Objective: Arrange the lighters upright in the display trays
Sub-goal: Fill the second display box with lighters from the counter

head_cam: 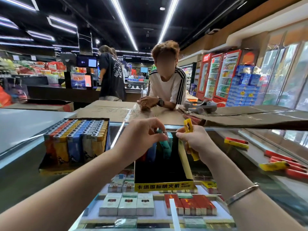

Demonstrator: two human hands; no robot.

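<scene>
A yellow-and-black display tray [164, 185] stands on the glass counter in front of me, mostly empty, with a few lighters upright at its far end. My left hand [141, 135] pinches a teal lighter [164, 146] by its top, over that far row. My right hand [195, 139] grips yellow lighters [188, 125], one sticking up above the fist and one [195, 155] below it. A second tray [75, 140] on the left is packed with upright lighters in orange, yellow, blue and grey.
Loose red and yellow lighters [283, 162] lie on the counter at right, with two more [236, 142] nearer the tray. Cigarette packs [126, 205] show under the glass. A person [166, 85] leans on flattened cardboard [116, 109] across the counter.
</scene>
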